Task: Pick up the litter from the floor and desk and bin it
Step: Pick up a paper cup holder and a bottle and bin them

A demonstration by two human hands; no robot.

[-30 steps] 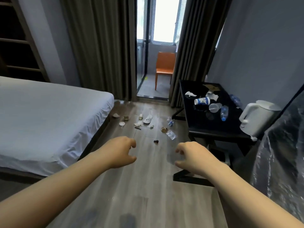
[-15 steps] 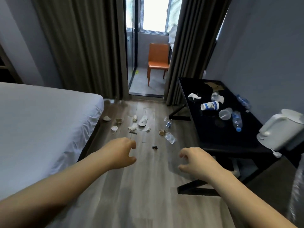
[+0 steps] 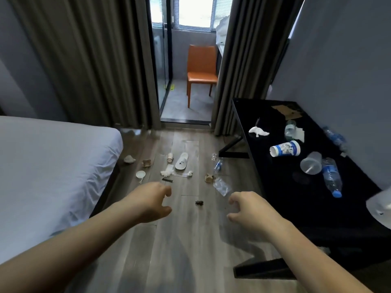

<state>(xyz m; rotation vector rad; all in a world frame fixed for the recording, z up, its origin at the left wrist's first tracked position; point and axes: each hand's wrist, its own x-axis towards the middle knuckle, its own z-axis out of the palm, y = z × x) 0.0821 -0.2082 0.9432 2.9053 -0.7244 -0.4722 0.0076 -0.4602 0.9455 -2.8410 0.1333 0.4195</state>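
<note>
Left hand (image 3: 151, 203) and right hand (image 3: 252, 210) are hovering over floor (image 3: 186, 250), fingers loosely curled, thumbs apart from fingers, gripping and touching nothing. Litter (image 3: 168, 171) is lying scattered on floor beyond hands. Cup (image 3: 285, 148) and bottle (image 3: 331, 176) are lying on desk (image 3: 279, 187).

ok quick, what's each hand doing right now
Left hand: open, fingers loosely curled, holding nothing.
Right hand: open, fingers loosely curled, holding nothing.
</note>
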